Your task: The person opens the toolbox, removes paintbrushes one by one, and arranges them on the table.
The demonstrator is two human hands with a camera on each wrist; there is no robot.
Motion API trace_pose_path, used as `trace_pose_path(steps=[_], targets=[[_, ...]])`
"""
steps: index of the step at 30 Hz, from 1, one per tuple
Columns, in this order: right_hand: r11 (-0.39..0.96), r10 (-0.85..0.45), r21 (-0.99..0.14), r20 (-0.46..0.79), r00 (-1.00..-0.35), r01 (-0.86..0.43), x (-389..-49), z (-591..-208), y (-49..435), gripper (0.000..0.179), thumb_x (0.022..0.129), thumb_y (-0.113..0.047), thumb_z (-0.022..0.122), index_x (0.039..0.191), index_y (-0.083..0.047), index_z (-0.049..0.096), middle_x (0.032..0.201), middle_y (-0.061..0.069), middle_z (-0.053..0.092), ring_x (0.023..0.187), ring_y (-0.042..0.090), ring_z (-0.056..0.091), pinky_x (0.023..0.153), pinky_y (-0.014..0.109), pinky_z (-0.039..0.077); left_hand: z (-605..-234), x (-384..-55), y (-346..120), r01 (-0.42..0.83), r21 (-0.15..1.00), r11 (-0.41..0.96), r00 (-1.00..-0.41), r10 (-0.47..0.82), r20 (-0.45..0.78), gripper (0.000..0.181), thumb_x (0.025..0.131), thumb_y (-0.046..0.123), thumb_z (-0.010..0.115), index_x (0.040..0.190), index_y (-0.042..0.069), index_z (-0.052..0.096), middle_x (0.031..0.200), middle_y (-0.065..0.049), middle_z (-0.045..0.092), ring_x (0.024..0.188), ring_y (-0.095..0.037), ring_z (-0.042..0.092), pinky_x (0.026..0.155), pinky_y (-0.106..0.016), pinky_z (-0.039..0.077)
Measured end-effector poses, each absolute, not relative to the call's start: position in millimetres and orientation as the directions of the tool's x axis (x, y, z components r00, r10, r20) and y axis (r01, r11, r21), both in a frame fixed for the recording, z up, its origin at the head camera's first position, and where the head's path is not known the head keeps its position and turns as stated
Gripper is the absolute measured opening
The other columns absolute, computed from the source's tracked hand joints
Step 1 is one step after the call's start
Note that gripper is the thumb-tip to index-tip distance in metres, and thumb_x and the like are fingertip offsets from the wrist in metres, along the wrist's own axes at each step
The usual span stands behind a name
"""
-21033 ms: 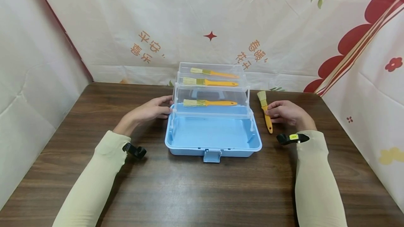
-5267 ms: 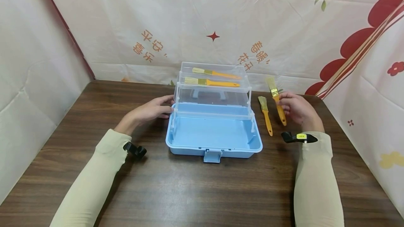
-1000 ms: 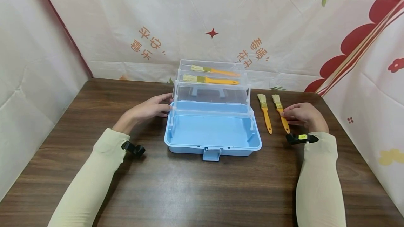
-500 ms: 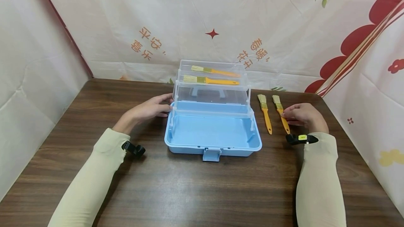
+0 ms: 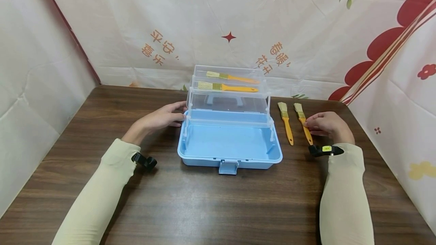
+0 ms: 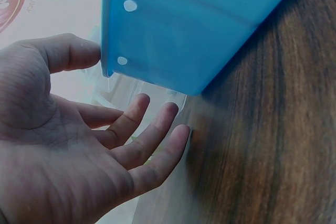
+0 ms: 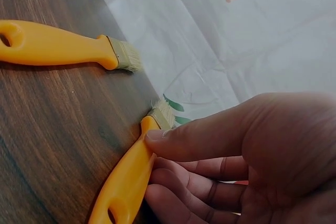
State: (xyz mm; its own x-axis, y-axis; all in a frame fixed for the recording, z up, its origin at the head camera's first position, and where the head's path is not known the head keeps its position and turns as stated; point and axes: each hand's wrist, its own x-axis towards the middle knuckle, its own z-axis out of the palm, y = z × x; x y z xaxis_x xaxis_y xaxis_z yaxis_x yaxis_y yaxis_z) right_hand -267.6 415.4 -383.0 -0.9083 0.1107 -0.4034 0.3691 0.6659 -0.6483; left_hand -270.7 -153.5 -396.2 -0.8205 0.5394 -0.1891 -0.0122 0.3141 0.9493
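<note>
In the head view my right hand (image 5: pixel 325 122) pinches the yellow handle of a paintbrush (image 5: pixel 300 112) lying on the table, bristles pointing away. The right wrist view has thumb and fingertips on that paintbrush (image 7: pixel 126 179). A second paintbrush (image 5: pixel 287 126) lies parallel, just left of it. My left hand (image 5: pixel 161 117) is at the left side of an opened blue toolbox (image 5: pixel 229 141). In the left wrist view the thumb touches the rim of the blue toolbox (image 6: pixel 194 30); the other fingers of the left hand (image 6: pixel 79 145) are loosely bent and grip nothing.
Clear plastic tiers rise behind the toolbox's blue base. Two more paintbrushes lie there, one on the top tier (image 5: pixel 235 77) and one on the tier below (image 5: pixel 238 87). A latch (image 5: pixel 228 167) hangs at the front. Printed cloth (image 5: pixel 204 18) backs the wooden table (image 5: pixel 190 207).
Over the longer span, the lower tier's paintbrush was lifted out and laid right of the first one on the table. During the last second both hands have stayed put.
</note>
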Motion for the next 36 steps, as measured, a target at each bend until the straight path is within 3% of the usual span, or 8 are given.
trace_pose_path(steps=[22,36], targets=[[0.639,0.052,-0.713,-0.334,-0.941,0.289,-265,-371,412,0.044,0.111,-0.028,0.067,0.137,0.007,0.067,0.107,-0.001,0.078,0.096,0.020,0.071,0.085,0.027,0.062,-396,-271,-154,-0.014,0.950,0.312,-0.819,0.541,-0.190,0.077,0.108,0.011,0.055,0.173,-0.004,0.017,0.161,-0.028,0.042,0.141,-0.039,0.049,0.121,-0.059,0.044],[0.627,-0.196,-0.778,-0.217,-0.956,0.048,-270,-368,393,0.051,0.111,-0.023,0.068,0.152,0.005,0.055,0.126,0.003,0.073,0.106,0.022,0.071,0.093,0.033,0.063,-396,-271,-153,-0.012,0.953,0.302,-0.818,0.545,-0.183,0.076,0.108,0.010,0.055,0.173,-0.005,0.018,0.160,-0.029,0.043,0.140,-0.039,0.049,0.121,-0.060,0.044]])
